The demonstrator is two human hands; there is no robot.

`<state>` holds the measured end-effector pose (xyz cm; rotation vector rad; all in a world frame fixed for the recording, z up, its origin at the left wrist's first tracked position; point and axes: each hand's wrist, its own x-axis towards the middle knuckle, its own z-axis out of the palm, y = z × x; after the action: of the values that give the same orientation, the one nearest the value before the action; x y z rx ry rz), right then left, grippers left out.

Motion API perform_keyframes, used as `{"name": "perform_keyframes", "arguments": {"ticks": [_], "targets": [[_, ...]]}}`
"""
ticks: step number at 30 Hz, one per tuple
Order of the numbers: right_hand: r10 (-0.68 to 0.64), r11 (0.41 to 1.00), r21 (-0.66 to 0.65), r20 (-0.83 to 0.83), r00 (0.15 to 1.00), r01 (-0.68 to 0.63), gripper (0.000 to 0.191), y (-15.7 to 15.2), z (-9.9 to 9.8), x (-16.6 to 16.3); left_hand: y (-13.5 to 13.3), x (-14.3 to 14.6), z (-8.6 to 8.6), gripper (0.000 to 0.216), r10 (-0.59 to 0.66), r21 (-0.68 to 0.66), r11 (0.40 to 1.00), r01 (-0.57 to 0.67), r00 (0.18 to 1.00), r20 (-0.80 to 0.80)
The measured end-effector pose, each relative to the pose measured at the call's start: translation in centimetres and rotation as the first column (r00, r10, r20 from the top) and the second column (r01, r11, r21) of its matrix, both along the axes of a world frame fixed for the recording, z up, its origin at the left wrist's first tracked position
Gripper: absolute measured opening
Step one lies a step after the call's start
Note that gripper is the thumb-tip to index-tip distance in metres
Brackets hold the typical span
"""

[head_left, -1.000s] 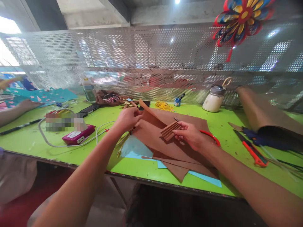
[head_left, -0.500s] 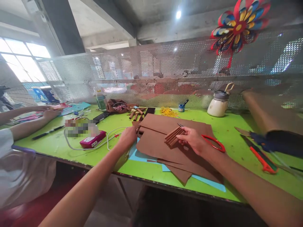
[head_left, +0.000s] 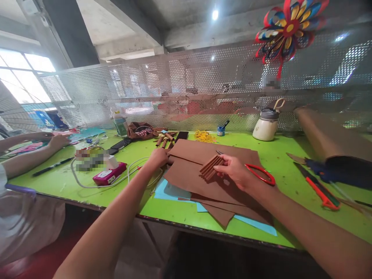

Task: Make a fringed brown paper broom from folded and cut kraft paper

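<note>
My right hand [head_left: 234, 170] pinches a small pleated piece of brown paper [head_left: 211, 167] between thumb and fingers, above larger brown paper sheets [head_left: 186, 176]. Red-handled scissors [head_left: 264, 179] show beside that wrist, with a tip poking out past the fingers; whether the hand bears on them I cannot tell. At the left edge of the sheets is my left hand [head_left: 158, 159], back upward. Its fingertips are mostly hidden near some dark scraps, so its grip is unclear. Light blue sheets [head_left: 168, 190] stick out from under the brown ones.
Behind the sheets are small brown paper rolls [head_left: 165, 140], yellow strands [head_left: 204, 136], a blue jar [head_left: 221, 131] and a cream flask [head_left: 266, 124]. A cutter with an orange handle [head_left: 322, 195] lies right. Left are a pink power strip [head_left: 109, 174] with a cable and a co-worker's hand [head_left: 59, 142].
My left hand has moved slightly farther from me along the left edge of the brown sheets. The right hand still holds the pleated paper, and the whole view has shifted a little.
</note>
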<state>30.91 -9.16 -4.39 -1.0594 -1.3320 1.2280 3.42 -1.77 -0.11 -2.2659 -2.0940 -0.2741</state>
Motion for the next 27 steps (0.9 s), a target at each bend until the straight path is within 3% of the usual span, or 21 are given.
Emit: {"name": "perform_keyframes", "arguments": {"ticks": [4, 6, 8, 10, 12, 13, 15, 17, 18, 24, 27], "targets": [[-0.013, 1.000, -0.001, 0.004, 1.000, 0.013, 0.031, 0.1, 0.1, 0.0, -1.8, -0.6, 1.6, 0.022, 0.073, 0.073, 0.995, -0.073, 0.997, 0.002], [-0.029, 1.000, -0.010, 0.012, 0.999, 0.029, 0.033, 0.2, 0.1, 0.0, -2.8, 0.2, 2.8, 0.028, 0.139, 0.272, 0.948, -0.164, 0.984, 0.108], [-0.034, 0.999, -0.010, 0.020, 0.999, 0.034, 0.032, 0.2, 0.0, -0.1, -3.4, 2.1, 3.9, 0.028, -0.022, 0.347, 0.936, -0.052, 0.978, 0.208], [-0.028, 1.000, 0.000, 0.015, 0.999, 0.028, 0.030, 0.2, 0.1, -0.1, -3.3, 4.7, 4.6, 0.029, -0.276, 0.207, 0.955, 0.210, 0.886, 0.373], [-0.017, 1.000, 0.022, 0.000, 1.000, 0.017, 0.030, 0.1, 0.2, -0.2, -2.9, 7.2, 4.6, 0.032, -0.386, 0.065, 0.903, 0.425, 0.737, 0.555], [-0.012, 0.999, 0.037, -0.011, 1.000, 0.012, 0.030, 0.1, 0.2, -0.2, -2.6, 8.1, 4.4, 0.033, -0.400, -0.003, 0.867, 0.499, 0.699, 0.592], [0.008, 0.997, 0.073, -0.031, 0.999, -0.006, 0.031, 0.2, 0.4, 0.0, -2.2, 9.0, 3.6, 0.040, -0.383, -0.208, 0.774, 0.598, 0.704, 0.598], [0.041, 0.995, 0.089, -0.040, 0.998, -0.037, 0.032, 0.3, 0.4, 0.1, -2.2, 8.7, 2.7, 0.045, -0.302, -0.481, 0.615, 0.625, 0.749, 0.589], [0.057, 0.994, 0.091, -0.042, 0.998, -0.053, 0.033, 0.3, 0.4, 0.2, -2.3, 8.3, 2.3, 0.043, -0.254, -0.522, 0.589, 0.617, 0.755, 0.605], [0.129, 0.989, 0.079, -0.051, 0.990, -0.125, 0.035, 0.2, 0.1, -0.3, -3.4, 7.4, 1.7, 0.040, -0.204, -0.429, 0.539, 0.725, 0.606, 0.768], [0.122, 0.991, 0.070, -0.083, 0.989, -0.116, 0.036, 0.0, 0.2, -0.5, -2.9, 9.0, 1.0, 0.022, -0.302, -0.253, 0.600, 0.759, 0.508, 0.807]]}}
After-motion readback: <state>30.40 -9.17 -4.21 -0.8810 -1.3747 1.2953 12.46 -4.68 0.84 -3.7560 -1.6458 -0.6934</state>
